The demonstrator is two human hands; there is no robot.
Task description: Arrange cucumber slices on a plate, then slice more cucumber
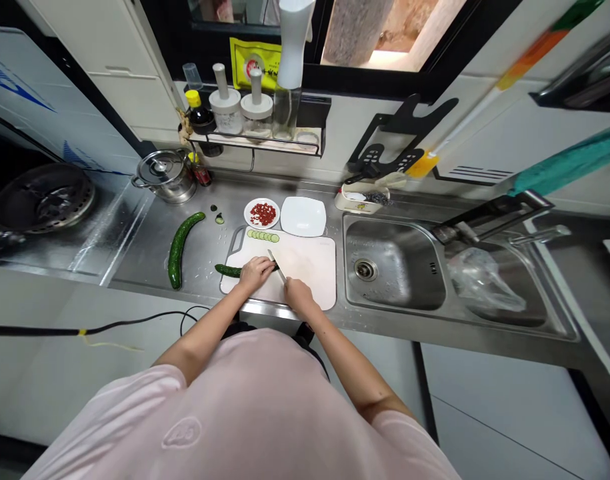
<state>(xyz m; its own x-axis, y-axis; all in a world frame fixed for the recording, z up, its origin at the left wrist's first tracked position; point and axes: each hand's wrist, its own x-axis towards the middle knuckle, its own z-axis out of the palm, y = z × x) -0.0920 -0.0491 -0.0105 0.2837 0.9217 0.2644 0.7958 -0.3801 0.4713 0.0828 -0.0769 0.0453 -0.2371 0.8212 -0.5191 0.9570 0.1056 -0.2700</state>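
**Cucumber partly sliced, a whole one lying by**

Well left of the left grip, a whole cucumber (179, 250) lies uncut on the steel surface (202, 253). The left hand's grip (256, 272) is clamped on a shorter cucumber piece (227, 271) on a white cutting board (309, 270). Just ahead of that grip, slices (263, 236) sit in a row on the board. Farther ahead, a round plate (247, 213) holds red pieces (263, 213). The right hand's grip (301, 297) is clamped on a kitchen knife (278, 265), beside a white square plate (303, 217) farther ahead.

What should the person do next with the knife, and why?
Probably cut one more thin slice. The right hand holds the knife at the cucumber, the left hand holds the cucumber on the cutting board, and a row of cucumber slices lies nearby.
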